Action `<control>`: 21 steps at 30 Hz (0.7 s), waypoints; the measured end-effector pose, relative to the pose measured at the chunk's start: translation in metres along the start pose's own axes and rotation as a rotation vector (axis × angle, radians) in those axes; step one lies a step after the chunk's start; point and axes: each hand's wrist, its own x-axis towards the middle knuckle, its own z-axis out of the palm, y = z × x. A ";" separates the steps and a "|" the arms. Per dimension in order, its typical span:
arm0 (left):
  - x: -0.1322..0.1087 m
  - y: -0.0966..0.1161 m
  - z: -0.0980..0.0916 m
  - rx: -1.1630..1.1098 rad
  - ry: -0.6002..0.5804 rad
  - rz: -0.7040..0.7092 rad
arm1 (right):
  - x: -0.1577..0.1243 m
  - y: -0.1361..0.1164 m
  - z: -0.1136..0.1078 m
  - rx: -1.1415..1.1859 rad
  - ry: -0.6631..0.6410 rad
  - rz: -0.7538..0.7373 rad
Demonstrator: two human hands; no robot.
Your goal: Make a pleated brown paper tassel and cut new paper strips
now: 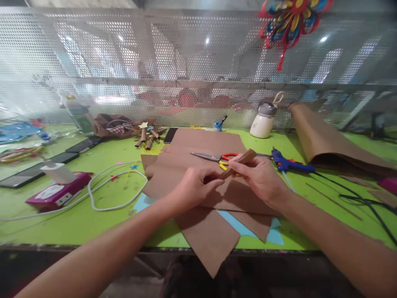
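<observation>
Between my two hands is a narrow folded strip of brown paper (245,159), tilted up to the right above the table. My left hand (201,184) pinches its lower left end. Thumb and fingers of my right hand (256,176) close on its upper right part. Beneath them lie several overlapping sheets of brown paper (167,178), one corner hanging over the table's front edge. Pieces of light blue paper (240,225) stick out from under the sheets. Just behind my hands rest scissors (211,157) with red handles, and a yellow-handled tool (223,165) partly hidden by my right hand.
A blue glue gun (290,163) lies at right, its cord trailing forward. A large folded brown sheet (328,136) and a cream bottle (263,121) stand behind. Leftward are a purple power strip (58,192), a white cable (118,207) and small paper rolls (149,142).
</observation>
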 end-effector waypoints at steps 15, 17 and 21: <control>0.003 0.002 -0.010 -0.134 -0.270 -0.154 | 0.008 0.002 -0.003 0.108 0.067 0.141; 0.002 0.000 -0.010 -0.342 -0.359 -0.209 | 0.011 0.001 -0.008 0.115 0.058 0.139; 0.000 0.002 -0.008 -0.600 -0.426 -0.307 | 0.016 -0.001 -0.016 0.059 0.089 0.095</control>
